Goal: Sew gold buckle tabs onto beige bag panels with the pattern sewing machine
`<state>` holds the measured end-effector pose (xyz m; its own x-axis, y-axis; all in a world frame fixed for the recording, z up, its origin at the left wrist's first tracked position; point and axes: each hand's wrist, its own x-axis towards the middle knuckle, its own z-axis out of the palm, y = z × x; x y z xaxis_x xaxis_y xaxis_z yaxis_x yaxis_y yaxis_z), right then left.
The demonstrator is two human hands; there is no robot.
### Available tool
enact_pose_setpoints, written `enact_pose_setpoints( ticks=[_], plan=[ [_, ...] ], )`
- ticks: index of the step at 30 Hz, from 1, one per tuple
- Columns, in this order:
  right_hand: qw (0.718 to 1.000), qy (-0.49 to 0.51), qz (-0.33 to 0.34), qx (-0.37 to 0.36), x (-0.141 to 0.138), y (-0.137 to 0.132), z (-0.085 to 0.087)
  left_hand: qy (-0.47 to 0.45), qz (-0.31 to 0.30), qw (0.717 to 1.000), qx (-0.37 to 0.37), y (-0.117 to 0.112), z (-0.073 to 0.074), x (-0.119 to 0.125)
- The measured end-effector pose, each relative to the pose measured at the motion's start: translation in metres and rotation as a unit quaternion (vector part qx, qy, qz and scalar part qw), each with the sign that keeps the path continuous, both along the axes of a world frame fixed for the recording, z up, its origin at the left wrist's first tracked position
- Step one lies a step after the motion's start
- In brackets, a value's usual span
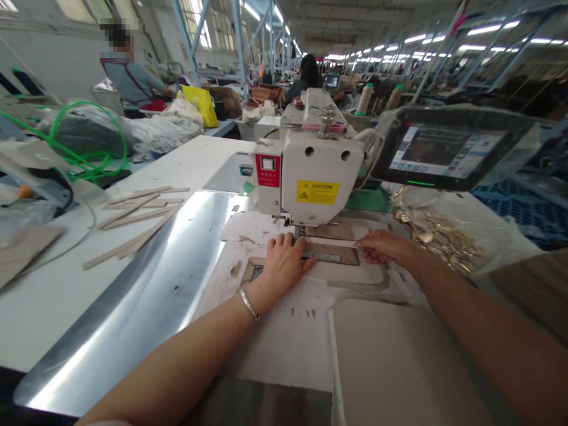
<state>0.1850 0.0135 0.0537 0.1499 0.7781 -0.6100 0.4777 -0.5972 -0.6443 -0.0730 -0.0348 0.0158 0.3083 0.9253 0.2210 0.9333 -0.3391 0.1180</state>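
Right hand (379,245) pinches the outer end of a pale strip (331,242), which lies lengthwise over the slotted frame (355,274), just before the sewing head (310,165). Left hand (284,263) rests palm down near the strip's other end, fingers slightly spread; whether it grips anything, cannot tell. Step in hand: apparently lining up the strip. Next move likely calls for holding it straight, fingertips clear of the head. Strip's inner end hard to make out; screen (444,151) text unreadable.
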Motion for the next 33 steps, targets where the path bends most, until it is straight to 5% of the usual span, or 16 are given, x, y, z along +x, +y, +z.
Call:
enact_pose_setpoints(
  ticks=[24,33],
  plan=[
    [0.998,0.035,0.041,-0.013,-0.103,0.019,-0.002,0.042,0.036,0.998,0.013,0.006,0.005,-0.097],
    [0.999,0.012,0.037,-0.005,-0.09,0.028,0.003,0.042,0.028,0.998,0.029,0.018,0.003,-0.074]
  ],
)
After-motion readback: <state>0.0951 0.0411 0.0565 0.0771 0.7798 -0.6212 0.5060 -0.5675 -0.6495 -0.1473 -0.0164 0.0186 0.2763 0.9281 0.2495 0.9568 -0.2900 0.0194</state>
